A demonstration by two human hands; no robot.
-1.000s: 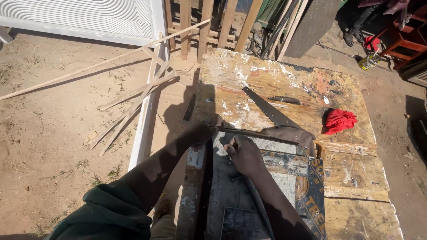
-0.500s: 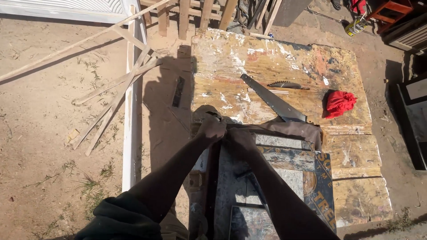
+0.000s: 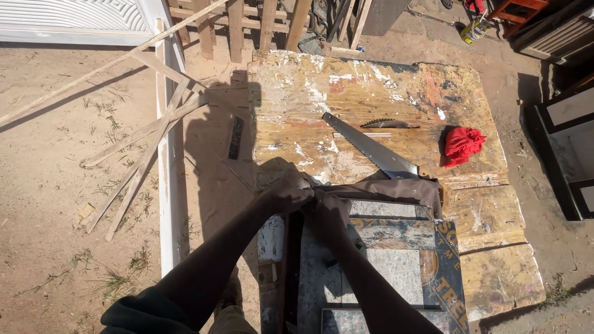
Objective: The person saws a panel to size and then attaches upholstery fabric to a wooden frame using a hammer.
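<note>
The printed panel [image 3: 396,266] lies flat on the near end of the paint-spattered worktable [image 3: 371,93], and we have both hands together at its far left corner. Our left hand [image 3: 286,195] and right hand [image 3: 331,210] seem closed on the edge, though shadow hides the fingers. A handsaw [image 3: 371,146] and red rag [image 3: 463,145] lie beyond.

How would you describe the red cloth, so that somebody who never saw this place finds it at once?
Find the big paint-stained wooden board that serves as a worktable on the sandy ground. Near its right edge lies the crumpled red cloth, to the right of the handsaw and the round saw blade. It is the only bright red, soft thing on the board.
</note>
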